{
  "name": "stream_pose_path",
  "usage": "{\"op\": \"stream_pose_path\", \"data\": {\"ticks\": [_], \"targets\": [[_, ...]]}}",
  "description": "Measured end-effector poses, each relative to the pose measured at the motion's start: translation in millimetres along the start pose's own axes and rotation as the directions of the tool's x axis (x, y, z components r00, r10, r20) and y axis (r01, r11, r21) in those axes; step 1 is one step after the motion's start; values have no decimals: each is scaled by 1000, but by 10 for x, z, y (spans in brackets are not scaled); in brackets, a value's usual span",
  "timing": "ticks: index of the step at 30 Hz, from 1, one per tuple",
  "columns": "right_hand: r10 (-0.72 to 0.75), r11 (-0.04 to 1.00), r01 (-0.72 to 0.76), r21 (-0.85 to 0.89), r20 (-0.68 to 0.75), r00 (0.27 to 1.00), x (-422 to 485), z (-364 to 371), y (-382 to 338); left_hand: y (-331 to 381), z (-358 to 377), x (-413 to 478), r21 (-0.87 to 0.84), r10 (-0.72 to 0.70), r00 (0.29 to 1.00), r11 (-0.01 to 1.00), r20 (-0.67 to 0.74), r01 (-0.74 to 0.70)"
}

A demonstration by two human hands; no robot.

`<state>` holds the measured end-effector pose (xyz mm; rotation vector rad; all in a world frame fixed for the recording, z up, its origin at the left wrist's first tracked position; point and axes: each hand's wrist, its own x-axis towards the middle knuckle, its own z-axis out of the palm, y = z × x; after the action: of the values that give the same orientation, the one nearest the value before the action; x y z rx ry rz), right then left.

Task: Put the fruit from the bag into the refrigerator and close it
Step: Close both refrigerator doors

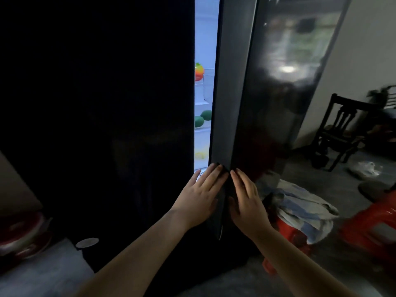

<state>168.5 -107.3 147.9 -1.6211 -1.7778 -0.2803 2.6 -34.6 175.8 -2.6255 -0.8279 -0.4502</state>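
Refrigerator (96,125): its dark left panel fills the left half of the frame. Right of it, a narrow lit gap (205,35) runs from top to centre, long axis vertical. The door (282,86) stands ajar, its grey edge bordering the gap.

Fruit, seen through the gap: one orange-and-red piece (198,71) on an upper shelf, two green pieces (199,121) on the shelf below.

Hands, lower centre, directly beneath the gap:
- Left hand (199,198): fingers straight, flat against the door's edge, holding nothing.
- Right hand (248,200): fingers straight, flat on the door's front face, holding nothing.

Judgement: closing calls for a push away from the person to narrow the gap. Both hands are equally near.
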Motion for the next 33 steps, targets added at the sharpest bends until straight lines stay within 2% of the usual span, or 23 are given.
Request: {"op": "stream_pose_path", "data": {"ticks": [5, 9, 15, 18, 20, 25, 30, 33], "targets": [[-134, 991, 133, 23, 54, 989, 53, -118, 290, 54, -134, 145, 61, 24, 982, 998, -188, -12], [-282, 959, 284, -4, 128, 951, 77, -182, 574, 86, -173, 281, 48, -9, 955, 999, -297, 25], [-294, 954, 296, 50, -39, 955, 332, -350, 971, 289, -121, 325, 117, -55, 925, 987, -377, 107], [-363, 930, 366, 37, -66, 929, 425, -369, 1061, 390, -120, 329, 151, -100, 917, 974, -386, 170], [-382, 923, 383, 41, -24, 924, 445, -346, 1077, 438, -123, 318, 175, -156, 916, 956, -369, 234], [-386, 922, 384, 44, 33, 922, 568, -288, 1006, 475, -147, 351, 232, -330, 908, 891, -260, 390], [-398, 917, 398, -31, 14, 917, 718, -239, 955, 470, -211, 438, 257, -415, 883, 848, -220, 463], [-413, 908, 416, -49, 55, 909, 806, -200, 974, 426, -218, 489, 300, -454, 874, 821, -173, 486]]}}
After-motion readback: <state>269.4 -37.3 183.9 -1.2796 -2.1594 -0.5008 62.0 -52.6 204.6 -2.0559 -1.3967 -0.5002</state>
